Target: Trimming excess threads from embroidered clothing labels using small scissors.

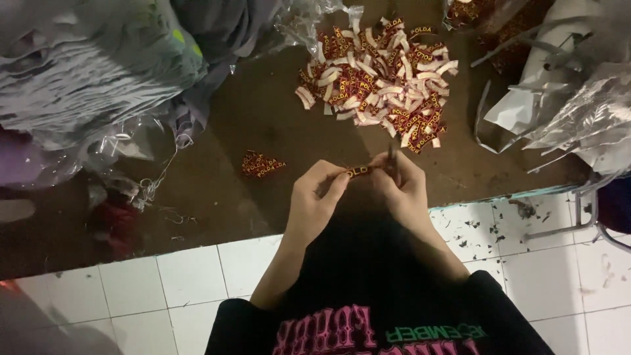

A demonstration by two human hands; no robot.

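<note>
The left hand (314, 200) pinches one end of a small dark red woven label (358, 171) between thumb and forefinger, the other fingers curled in. The right hand (402, 187) grips the label's other end and also holds a thin dark tool (392, 158), upright between its fingers; what kind of tool cannot be told. The label is held level between both hands, above the near edge of the brown worktop (263, 118). Below the hands lie black sleeves and a white tiled floor (190, 276) speckled with dark scraps.

Just left of the hands, a small cluster of the same labels (261, 164) lies on the worktop. Further back, a large loose pile of labels (381, 82) is spread, some face up, some showing pale backs. At the far left sits a stack of grey folded fabric (85, 72) with clear plastic wrap (125, 141) beside it. At the far right lie crumpled plastic and pale paper strips (565, 98).
</note>
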